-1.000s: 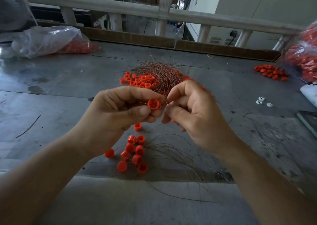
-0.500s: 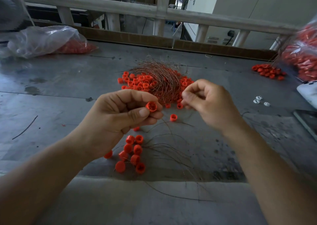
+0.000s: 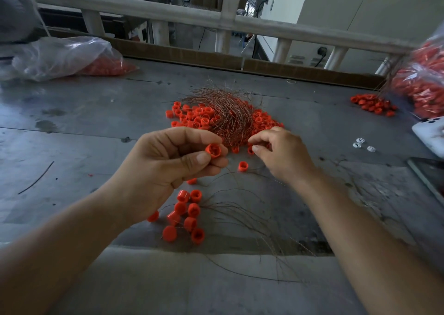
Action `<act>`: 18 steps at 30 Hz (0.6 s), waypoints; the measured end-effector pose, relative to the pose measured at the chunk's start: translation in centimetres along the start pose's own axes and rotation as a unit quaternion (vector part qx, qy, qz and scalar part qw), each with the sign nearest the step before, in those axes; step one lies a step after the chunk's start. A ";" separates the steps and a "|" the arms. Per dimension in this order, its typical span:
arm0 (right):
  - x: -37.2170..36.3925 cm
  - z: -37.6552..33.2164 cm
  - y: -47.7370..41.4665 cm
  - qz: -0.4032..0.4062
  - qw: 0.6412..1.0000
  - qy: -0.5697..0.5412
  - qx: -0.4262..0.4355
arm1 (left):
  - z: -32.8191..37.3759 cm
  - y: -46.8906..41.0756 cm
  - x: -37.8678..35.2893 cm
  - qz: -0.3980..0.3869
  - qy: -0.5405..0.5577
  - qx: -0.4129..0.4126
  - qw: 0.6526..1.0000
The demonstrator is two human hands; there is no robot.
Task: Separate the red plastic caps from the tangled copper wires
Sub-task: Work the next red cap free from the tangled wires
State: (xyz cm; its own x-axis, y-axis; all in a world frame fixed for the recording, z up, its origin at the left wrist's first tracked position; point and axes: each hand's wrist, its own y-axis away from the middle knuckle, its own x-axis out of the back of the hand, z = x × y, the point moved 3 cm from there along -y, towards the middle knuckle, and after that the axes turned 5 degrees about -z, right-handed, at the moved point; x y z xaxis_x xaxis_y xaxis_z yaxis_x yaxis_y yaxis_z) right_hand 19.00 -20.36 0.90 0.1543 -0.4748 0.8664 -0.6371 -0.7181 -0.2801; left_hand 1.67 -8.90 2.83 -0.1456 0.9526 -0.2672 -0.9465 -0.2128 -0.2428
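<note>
The left hand (image 3: 168, 168) pinches one cap (image 3: 213, 150), likely bound for the loose caps (image 3: 186, 216) at 6 o'clock. The right hand (image 3: 281, 153) curls at the wires (image 3: 223, 112), 12 o'clock, probably seeking another; its grip is unclear.

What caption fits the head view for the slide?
Cap sorting: left hand pinches a red cap; right hand sits at the edge of the copper wire tangle.

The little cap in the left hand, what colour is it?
Bright orange-red. The head view shows the cap pinched in the left hand.
</note>
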 end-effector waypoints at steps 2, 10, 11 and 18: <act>-0.4 0.0 -0.1 -0.012 1.000 0.023 0.006 | -0.1 0.0 0.0 -0.004 -0.002 0.001 1.000; 0.5 0.1 0.1 -0.004 0.994 -0.106 -0.029 | -0.3 0.0 0.2 -0.008 -0.010 0.006 1.000; 1.0 0.0 0.2 -0.006 0.983 -0.180 -0.045 | -0.3 0.0 0.3 -0.007 -0.012 0.006 1.000; 2.4 -3.0 1.8 -0.138 0.765 -0.623 -0.089 | -0.3 -0.1 0.3 -0.014 -0.020 0.008 1.000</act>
State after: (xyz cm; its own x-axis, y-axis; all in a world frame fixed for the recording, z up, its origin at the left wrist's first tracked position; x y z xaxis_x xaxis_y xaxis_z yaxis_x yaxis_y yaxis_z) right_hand 15.98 -21.26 3.76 0.8311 -0.5132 -0.2142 -0.5256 -0.8507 -0.0012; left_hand 1.81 -8.70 2.47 -0.1292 0.9662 -0.2233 -0.9550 -0.1818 -0.2344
